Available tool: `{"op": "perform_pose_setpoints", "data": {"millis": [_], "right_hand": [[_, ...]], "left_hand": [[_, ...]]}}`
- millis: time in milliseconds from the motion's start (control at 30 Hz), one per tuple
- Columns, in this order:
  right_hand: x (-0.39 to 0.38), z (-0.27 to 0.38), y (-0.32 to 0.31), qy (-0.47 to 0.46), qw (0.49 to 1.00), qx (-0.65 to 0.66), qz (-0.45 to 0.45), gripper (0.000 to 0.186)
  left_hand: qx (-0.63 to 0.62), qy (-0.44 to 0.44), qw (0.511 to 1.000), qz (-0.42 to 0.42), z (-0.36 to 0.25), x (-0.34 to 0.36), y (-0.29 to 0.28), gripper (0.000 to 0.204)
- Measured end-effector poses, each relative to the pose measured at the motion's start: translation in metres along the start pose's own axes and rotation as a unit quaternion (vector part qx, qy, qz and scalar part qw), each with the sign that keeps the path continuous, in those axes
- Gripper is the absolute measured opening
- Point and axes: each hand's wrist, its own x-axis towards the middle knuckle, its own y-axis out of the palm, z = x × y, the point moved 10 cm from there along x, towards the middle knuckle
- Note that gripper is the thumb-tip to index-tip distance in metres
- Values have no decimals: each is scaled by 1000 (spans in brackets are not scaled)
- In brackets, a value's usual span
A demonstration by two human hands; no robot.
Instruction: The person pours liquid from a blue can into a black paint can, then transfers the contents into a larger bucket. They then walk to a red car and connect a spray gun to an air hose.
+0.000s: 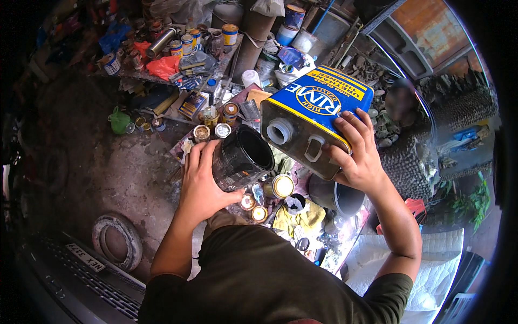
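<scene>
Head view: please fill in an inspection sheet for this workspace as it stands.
Surface: low bench crowded with tins, rags and lids over a dirt floor.
Job's things: black pot, open mouth tilted toward the blue can; the can is tipped, spout beside the pot's rim.
Clutter: small tins, yellow rag, red bag, green jug.
Hands: left hand grips the pot; right hand holds the can.
Cables: nothing seen.
Surroundings: tyre, car grille, another person close by.
</scene>
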Motion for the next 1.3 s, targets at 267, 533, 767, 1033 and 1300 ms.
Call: {"op": "perform_pose_setpoints", "data": {"millis": [267, 533, 767, 1033, 1300], "right_hand": [[3, 10, -2, -8, 1000, -13, -3, 42], [4, 13, 0, -15, 1000, -25, 2, 42], [-1, 2, -1, 34, 998, 45, 18, 62], [-39, -18, 16, 176, 959, 219, -37, 90], [-89, -40, 22, 321, 917, 234, -41, 99]], "left_hand": [[-3, 2, 1000, 8, 2, -2, 1, 106], [-10, -3, 1000, 21, 3, 0, 6, 105], [-35, 12, 999, 33, 5, 7, 17, 105], [-61, 29, 995, 76, 33, 5, 54, 106], [-138, 100, 979, 110, 51, 0, 82, 115]]}}
